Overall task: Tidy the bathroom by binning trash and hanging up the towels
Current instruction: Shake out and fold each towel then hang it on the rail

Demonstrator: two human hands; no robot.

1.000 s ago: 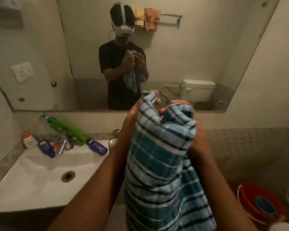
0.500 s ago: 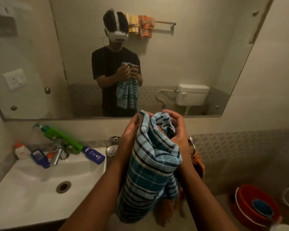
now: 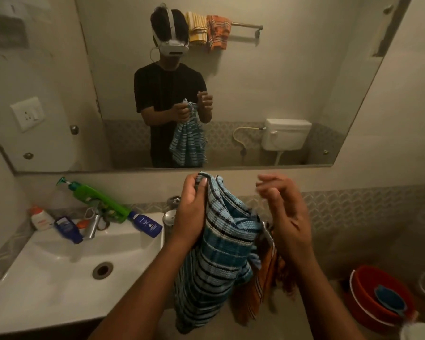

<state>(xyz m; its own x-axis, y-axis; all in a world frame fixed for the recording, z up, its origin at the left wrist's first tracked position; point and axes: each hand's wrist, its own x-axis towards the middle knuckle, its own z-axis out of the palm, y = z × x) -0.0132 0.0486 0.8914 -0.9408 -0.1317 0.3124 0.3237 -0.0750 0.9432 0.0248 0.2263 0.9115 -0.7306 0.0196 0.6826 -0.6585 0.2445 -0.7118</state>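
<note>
A blue striped towel (image 3: 219,253) is gripped near its top edge by the left hand (image 3: 194,212), whose fingers are curled round the bunched cloth; the rest of the towel hangs down just to the right of the white sink (image 3: 59,278). The right hand (image 3: 282,214) is held apart from the towel, on the side away from the sink, with its fingers loosely spread and nothing in them. An orange towel (image 3: 263,288) is seen hanging behind the blue one, below a metal fitting whose shape cannot be made out. At the back of the sink a green pump bottle (image 3: 101,202) is laid on its side, with a dark blue bottle (image 3: 146,224) and a white bottle (image 3: 41,218) near it. A red bucket (image 3: 368,298) is placed on the floor, well to the right of the sink. Above the sink, the person and the held towel are reflected in a mirror (image 3: 292,82).
</note>
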